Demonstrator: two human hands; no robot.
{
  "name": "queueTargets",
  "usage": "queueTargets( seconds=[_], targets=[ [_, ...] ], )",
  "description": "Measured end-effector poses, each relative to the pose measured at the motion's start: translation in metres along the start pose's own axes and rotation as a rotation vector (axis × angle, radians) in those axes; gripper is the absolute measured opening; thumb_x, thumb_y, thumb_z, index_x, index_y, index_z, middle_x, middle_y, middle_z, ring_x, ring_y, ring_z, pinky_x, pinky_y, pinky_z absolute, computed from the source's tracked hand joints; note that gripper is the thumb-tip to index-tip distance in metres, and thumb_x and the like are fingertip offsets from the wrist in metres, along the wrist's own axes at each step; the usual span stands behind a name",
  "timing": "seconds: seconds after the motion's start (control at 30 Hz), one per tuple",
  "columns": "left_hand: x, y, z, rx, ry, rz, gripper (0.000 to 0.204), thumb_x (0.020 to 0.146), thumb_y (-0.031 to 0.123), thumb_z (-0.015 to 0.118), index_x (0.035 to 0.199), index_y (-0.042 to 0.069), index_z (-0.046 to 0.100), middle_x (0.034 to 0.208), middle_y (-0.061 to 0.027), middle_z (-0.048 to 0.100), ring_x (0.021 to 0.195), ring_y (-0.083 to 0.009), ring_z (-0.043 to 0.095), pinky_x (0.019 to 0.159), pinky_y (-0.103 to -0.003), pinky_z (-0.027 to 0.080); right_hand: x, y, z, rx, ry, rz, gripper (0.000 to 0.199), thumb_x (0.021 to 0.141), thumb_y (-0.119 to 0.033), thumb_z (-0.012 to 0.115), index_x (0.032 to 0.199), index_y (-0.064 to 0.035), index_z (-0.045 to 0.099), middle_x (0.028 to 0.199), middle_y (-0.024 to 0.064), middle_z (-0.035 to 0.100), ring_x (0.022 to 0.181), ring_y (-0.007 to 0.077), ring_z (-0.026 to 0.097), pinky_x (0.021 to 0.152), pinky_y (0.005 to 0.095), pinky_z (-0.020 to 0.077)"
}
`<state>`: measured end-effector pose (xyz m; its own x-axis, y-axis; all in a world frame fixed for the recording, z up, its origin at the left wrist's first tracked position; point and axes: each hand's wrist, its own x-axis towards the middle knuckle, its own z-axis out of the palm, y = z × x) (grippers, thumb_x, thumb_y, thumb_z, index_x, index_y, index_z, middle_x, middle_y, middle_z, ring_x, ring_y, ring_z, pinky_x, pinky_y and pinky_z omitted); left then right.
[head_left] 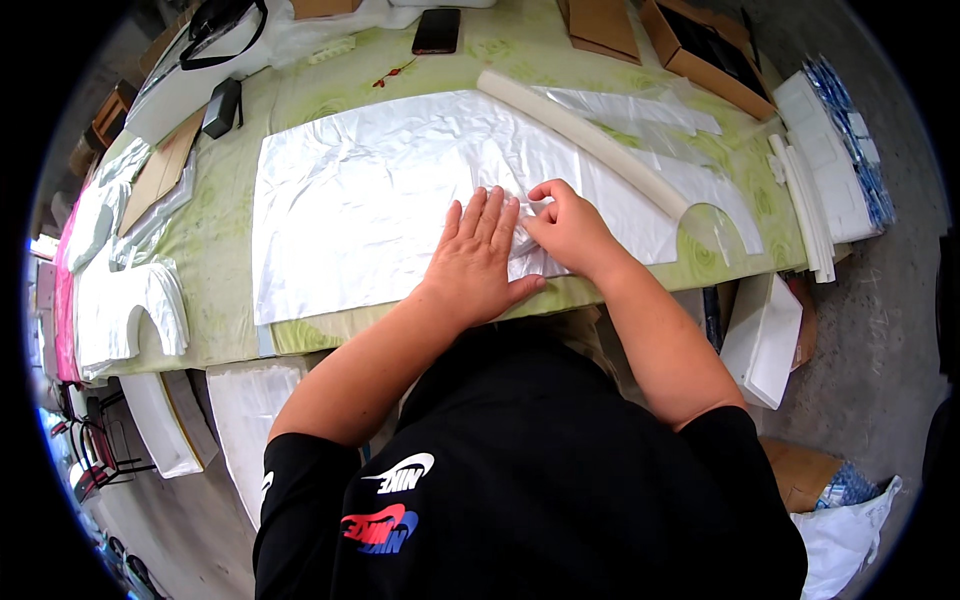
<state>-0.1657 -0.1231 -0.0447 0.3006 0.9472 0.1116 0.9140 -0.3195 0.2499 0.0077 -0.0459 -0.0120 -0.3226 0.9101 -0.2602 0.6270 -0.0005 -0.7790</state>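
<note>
Glossy, wrinkled white plastic sheet (pixel 360 215) under flat, spread left hand (pixel 480 262), its fold pinched by right hand (pixel 568 228)

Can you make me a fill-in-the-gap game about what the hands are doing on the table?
1. The left hand lies flat on a big white plastic ____.
2. The right hand pinches the plastic right beside the ____ hand.
3. At the far edge of the table lies a black ____, screen dark.
4. A long white foam strip lies on the sheet, beyond the ____ hand.

Missing words: sheet; left; phone; right
</note>
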Motion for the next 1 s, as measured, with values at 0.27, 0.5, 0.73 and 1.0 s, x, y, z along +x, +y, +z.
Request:
queueTargets(
  seconds=[0.27, 0.5, 0.73, 1.0],
  targets=[
    [-0.001, 0.000, -0.010, -0.036, -0.020, 0.022, 0.099, 0.088, 0.065, 0.066, 0.158, 0.002, 0.035, 0.166, -0.0164, 0.032, 0.157, -0.0324, 0.023, 0.128, -0.054, 0.014, -0.017, 0.027, 0.008, 0.137, -0.003, -0.149, 0.030, 0.089, -0.014, 0.070, 0.115, -0.0026, 0.060, 0.086, 0.0063, 0.067, 0.079, 0.0181, 0.065, 0.074, 0.0332, 0.0527],
    [-0.032, 0.003, -0.021, -0.135, -0.111, 0.335, 0.080, 0.076, 0.025, 0.079, 0.150, 0.012, 0.051, 0.158, -0.0050, 0.048, 0.150, -0.0250, 0.039, 0.125, -0.057, 0.022, -0.115, 0.033, 0.003, 0.404, -0.172, -0.027, 0.022, 0.088, -0.004, 0.069, 0.108, -0.0023, 0.060, 0.093, 0.0042, 0.066, 0.086, 0.0140, 0.062, 0.080, 0.0305, 0.0517],
    [-0.029, 0.006, -0.020, -0.131, -0.150, 0.393, 0.078, 0.074, 0.012, 0.078, 0.148, 0.014, 0.054, 0.159, -0.0039, 0.047, 0.152, -0.0234, 0.037, 0.126, -0.057, 0.021, -0.099, 0.054, -0.008, -0.353, 0.168, -0.842, 0.049, 0.072, -0.003, 0.074, 0.120, -0.0085, 0.065, 0.126, 0.0115, 0.064, 0.121, 0.0355, 0.057, 0.105, 0.0472, 0.0449],
    [-0.016, 0.008, -0.005, -0.420, 0.128, 0.191, 0.034, 0.082, 0.006, 0.069, 0.115, 0.009, 0.075, 0.127, -0.0035, 0.070, 0.121, -0.0277, 0.060, 0.111, -0.046, 0.043, -0.089, 0.064, -0.008, -0.298, 0.254, -0.787, 0.040, 0.071, -0.004, 0.075, 0.109, -0.0104, 0.066, 0.113, 0.0050, 0.067, 0.108, 0.0318, 0.060, 0.095, 0.0444, 0.0464]
  ],
)
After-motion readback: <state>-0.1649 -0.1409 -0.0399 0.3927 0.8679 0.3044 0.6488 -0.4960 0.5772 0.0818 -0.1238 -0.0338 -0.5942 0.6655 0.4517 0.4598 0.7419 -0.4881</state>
